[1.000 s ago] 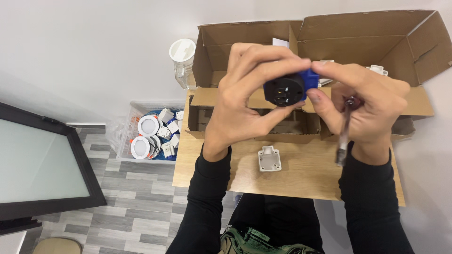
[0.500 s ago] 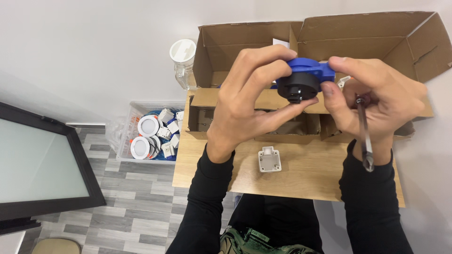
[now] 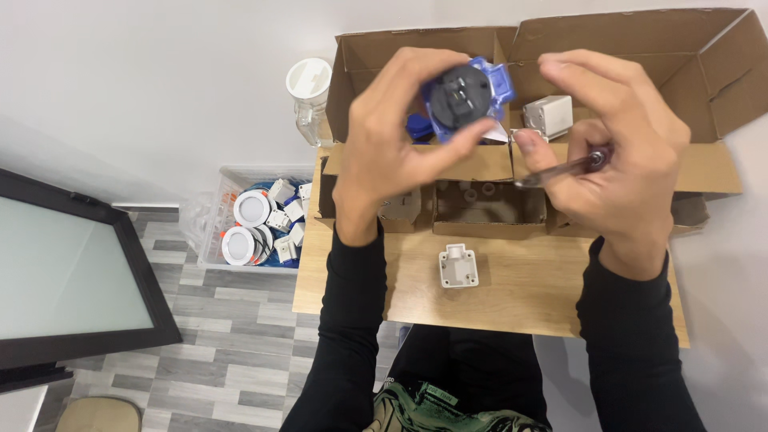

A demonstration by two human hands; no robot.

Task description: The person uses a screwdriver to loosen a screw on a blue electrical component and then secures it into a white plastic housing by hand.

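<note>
Pinching a round black-faced blue socket (image 3: 462, 98), left hand (image 3: 396, 152) fingers grip it; right hand (image 3: 620, 152) clasps a screwdriver (image 3: 560, 170).

Bright, even light; perhaps slight blur.

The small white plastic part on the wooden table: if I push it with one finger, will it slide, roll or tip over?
The white plastic part would probably slide, not roll: it looks boxy, with a flat flange lying on the wooden table. It is likely light for its size, as it seems thin moulded plastic. Tipping seems unlikely, since it sits low and wide.
</note>
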